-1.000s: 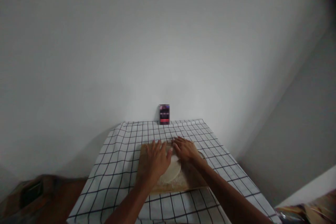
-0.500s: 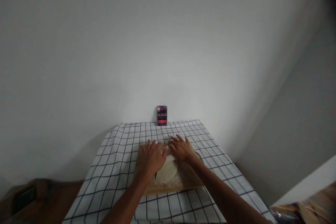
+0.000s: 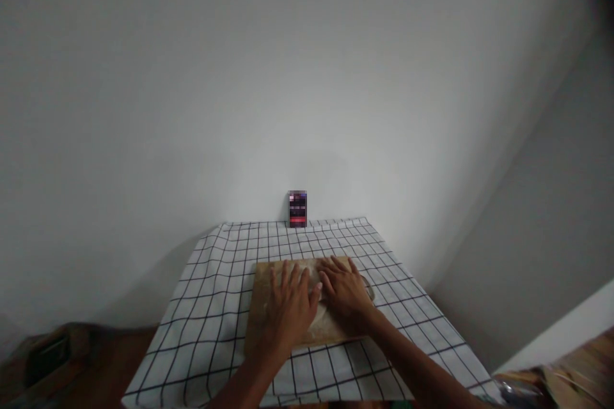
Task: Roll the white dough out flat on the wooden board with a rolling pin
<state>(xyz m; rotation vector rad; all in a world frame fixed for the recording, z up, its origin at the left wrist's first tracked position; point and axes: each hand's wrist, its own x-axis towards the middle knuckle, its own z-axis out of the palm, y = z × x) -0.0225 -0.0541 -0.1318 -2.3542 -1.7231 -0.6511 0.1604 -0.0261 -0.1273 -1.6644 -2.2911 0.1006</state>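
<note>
My left hand lies palm down over a wooden board, its fingers spread and pointing away from me. Beside it, my right hand is also palm down with fingers stretched out, its thumb close to the left thumb. A pale, flour-like dusting shows on the wood around the fingers. The dough is mostly or wholly covered by my hands, so its shape cannot be made out. A curved handle sticks out at the board's right side.
A white cloth with a black grid covers the table. At its far edge a phone-like dark device with a blurred screen leans on the pale wall. A brown piece of furniture stands at lower left; clutter lies at lower right.
Both hands have drawn back toward me and closer together. The pale round dough that showed between my forearms is now hidden beneath them. The board's far edge has come into view.
</note>
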